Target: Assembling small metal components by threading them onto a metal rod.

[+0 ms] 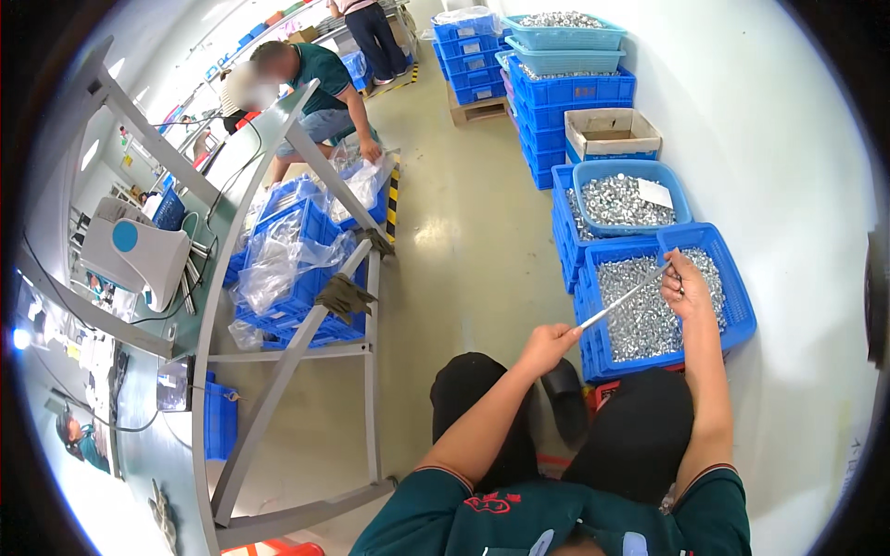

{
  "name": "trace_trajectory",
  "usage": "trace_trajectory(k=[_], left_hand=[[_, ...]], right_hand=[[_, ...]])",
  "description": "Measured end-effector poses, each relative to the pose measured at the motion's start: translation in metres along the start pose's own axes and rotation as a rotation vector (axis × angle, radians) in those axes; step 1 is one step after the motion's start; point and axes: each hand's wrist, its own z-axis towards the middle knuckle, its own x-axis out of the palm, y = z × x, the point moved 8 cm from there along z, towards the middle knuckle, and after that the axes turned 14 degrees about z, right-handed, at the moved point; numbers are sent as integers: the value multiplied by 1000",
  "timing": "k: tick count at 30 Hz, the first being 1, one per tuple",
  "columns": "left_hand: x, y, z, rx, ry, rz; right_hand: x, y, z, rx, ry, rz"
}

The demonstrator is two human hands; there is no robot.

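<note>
A slim silver metal rod (623, 301) slants over a blue crate (593, 357) filled with small shiny metal parts (640, 324). My left hand (549, 350) is closed around its lower end, just off the crate's near left corner. At the rod's upper end, the fingers of my right hand (686, 285) are pinched together. Something small and dark shows between those fingers, too small to name. A blue perforated basket (739, 301) with more of the metal parts lies under and beside my right hand, tilted on the crate.
Behind the crate, a light-blue basket (681, 208) of metal parts stands on another crate. Stacked blue crates (547, 130) and an open cardboard box (612, 125) line the white wall. To my left is a grey-framed workbench (371, 398); past it, a person (324, 83) bends over bagged crates.
</note>
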Motion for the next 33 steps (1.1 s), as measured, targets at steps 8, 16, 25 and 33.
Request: trace_trajectory(k=[8, 16, 25, 33], left_hand=[[13, -10, -3, -57, 123, -311], [14, 7, 14, -88, -23, -358], [6, 2, 4, -55, -19, -283], [10, 11, 13, -37, -48, -240]], right_hand=[[19, -6, -6, -24, 9, -202], [5, -62, -4, 392, -37, -117], [-29, -36, 12, 249, -138, 245], [-67, -52, 23, 306, -275, 65]])
